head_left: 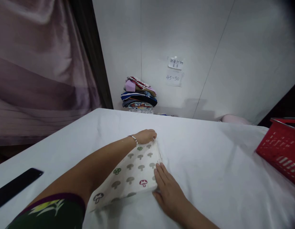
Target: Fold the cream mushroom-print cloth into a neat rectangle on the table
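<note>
Right in the middle of my view: the mushroom-print cloth [135,171], a small pale rectangle lying flat on the white table cover [209,159], close to the near edge and slightly left of centre. It looks doubled over, with a thick edge along its right side.

Left hand [146,136] is at the far corner, knuckles up, fingers curled down onto the fabric. I can't tell whether it's pinching that corner or only pressing it. There's a thin bracelet [133,139] at the wrist, and the forearm lies across the left part of the cloth, which I'd say helps pin it down.

Right hand [168,187] is spread open and flat with nothing in its grasp. The fingertips touch the right edge and the palm rests on the cover just beside it. My read is that one hand at the far corner and one along the side holds the layers square against each other.

Moving outward, a patterned sleeve [49,213] shows at the bottom left. A flat black object [14,187] lies near the left edge, well apart from the cloth. Over at the right rim sits a red basket [281,152], only partly in shot.

Past the far edge, against the white wall [233,47], is a stack of folded clothes [139,95] in mixed colours. Two paper notes [175,63] are stuck on the wall to its right, too small for me to read properly. A mauve curtain [37,63] fills the upper left.
</note>
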